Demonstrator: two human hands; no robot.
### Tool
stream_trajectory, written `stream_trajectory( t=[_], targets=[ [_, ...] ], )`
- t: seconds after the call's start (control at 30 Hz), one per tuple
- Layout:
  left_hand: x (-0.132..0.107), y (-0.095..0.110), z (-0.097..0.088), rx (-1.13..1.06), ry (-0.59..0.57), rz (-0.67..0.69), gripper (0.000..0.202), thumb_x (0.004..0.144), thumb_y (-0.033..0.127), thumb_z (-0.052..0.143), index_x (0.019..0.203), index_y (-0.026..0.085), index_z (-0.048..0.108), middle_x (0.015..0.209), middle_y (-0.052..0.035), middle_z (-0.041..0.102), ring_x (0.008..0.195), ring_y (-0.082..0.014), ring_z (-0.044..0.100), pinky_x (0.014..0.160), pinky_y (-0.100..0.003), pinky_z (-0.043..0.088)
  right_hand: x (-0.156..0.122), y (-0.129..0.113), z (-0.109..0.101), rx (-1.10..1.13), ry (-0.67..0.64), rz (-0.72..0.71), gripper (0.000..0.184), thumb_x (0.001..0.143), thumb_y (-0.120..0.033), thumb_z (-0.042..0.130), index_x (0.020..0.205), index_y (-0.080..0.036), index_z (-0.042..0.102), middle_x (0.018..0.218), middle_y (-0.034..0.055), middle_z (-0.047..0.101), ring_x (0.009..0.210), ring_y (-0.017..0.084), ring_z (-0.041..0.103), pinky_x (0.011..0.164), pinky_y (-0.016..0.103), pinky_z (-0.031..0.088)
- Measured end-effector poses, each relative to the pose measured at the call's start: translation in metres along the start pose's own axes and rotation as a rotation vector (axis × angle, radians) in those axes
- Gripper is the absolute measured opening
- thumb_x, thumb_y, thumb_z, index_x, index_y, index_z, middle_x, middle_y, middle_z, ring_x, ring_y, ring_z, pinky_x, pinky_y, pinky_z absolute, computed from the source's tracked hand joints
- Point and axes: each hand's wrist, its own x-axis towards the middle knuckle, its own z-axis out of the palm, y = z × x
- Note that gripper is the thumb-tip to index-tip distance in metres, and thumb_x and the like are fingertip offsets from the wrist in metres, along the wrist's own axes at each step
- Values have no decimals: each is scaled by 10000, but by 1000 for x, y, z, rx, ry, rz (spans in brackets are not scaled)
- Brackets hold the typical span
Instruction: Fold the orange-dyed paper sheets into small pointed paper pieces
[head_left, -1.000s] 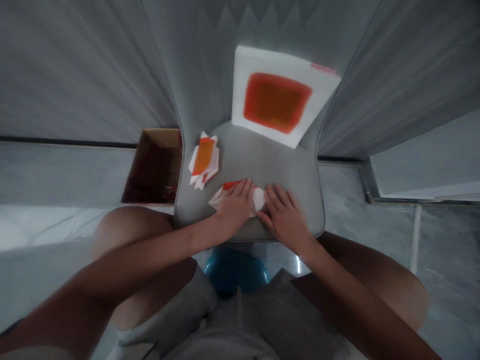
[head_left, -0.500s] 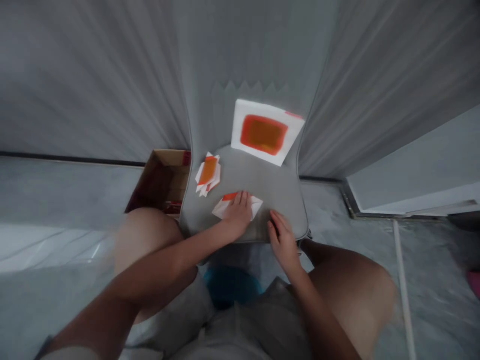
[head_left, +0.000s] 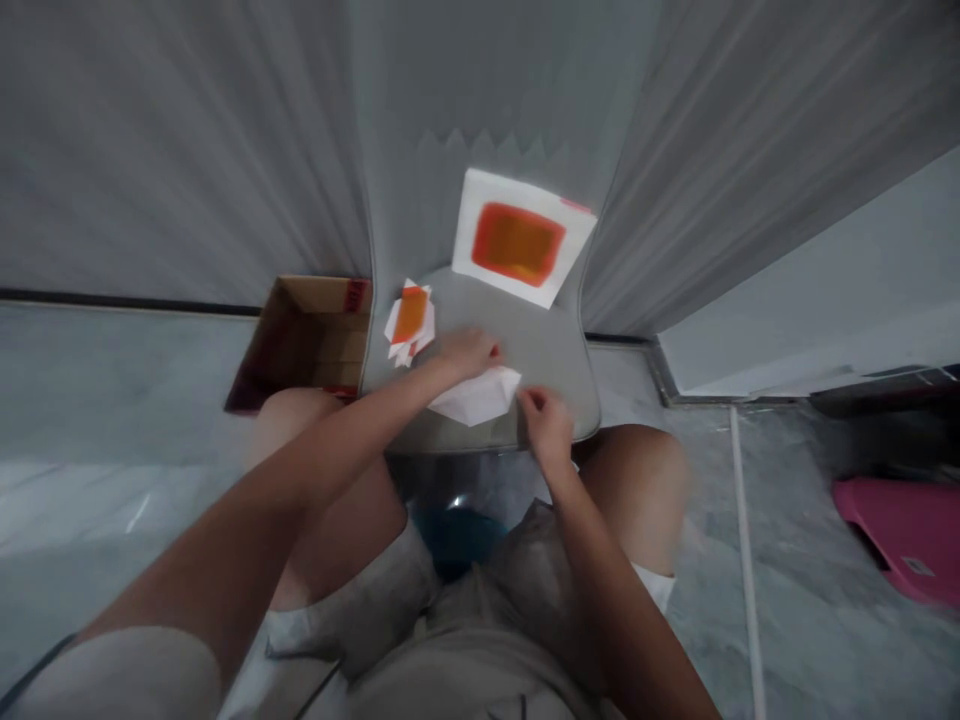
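Compared with the earlier view, the orange strip no longer shows on the folded white paper [head_left: 476, 397], which sits on the grey chair seat [head_left: 559, 375]. The right hand [head_left: 546, 422] pinches its right corner; the left hand [head_left: 469, 352] is curled at its far edge, hold unconfirmed.

Loosely folded white paper sheet [head_left: 475, 397]

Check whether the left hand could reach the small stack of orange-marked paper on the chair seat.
Probably yes: the left hand sits just beside the paper stack on the grey chair seat, and nothing shows between them.
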Motion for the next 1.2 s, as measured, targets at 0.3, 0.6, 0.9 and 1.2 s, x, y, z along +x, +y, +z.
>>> stream_trajectory(
  t=[0.3, 0.6, 0.9, 1.2],
  targets=[
    [14, -4, 10, 36, -223, -25, 315, 880, 342, 740, 1112, 129, 757, 1065, -111, 763, 877, -207, 643, 748, -278, 419, 17, -5, 1, -55, -39, 122, 272, 781, -459, 742, 815, -191, 776, 771, 108, 775, 653, 231, 682, 620, 324, 491],
    [10, -10, -1, -126, -412, 60, 312, 887, 427, 654, 976, 159, 786, 841, -24, 741, 674, -137, 566, 652, -261, 373, 40, -18, -26, 165, -345, 228, 240, 733, -412, 771, 765, -177, 733, 693, 28, 708, 629, 164, 585, 596, 292, 411],
    [8, -47, -19, -509, -279, 70, 342, 856, 477, 689, 787, 144, 729, 687, -10, 634, 615, -110, 470, 606, -274, 289, 104, -47, -41, 427, -649, 15, 430, 649, -553, 877, 848, -205, 722, 841, 23, 734, 750, 157, 606, 694, 286, 489],
    [12, -71, -18, -616, -83, -94, 402, 892, 548, 701, 786, 166, 769, 679, -23, 651, 610, -118, 507, 568, -276, 304, 140, -60, -22, 461, -732, 47, 360, 729, -567, 858, 808, -224, 784, 768, 25, 738, 671, 159, 598, 561, 274, 439]
  ],
)
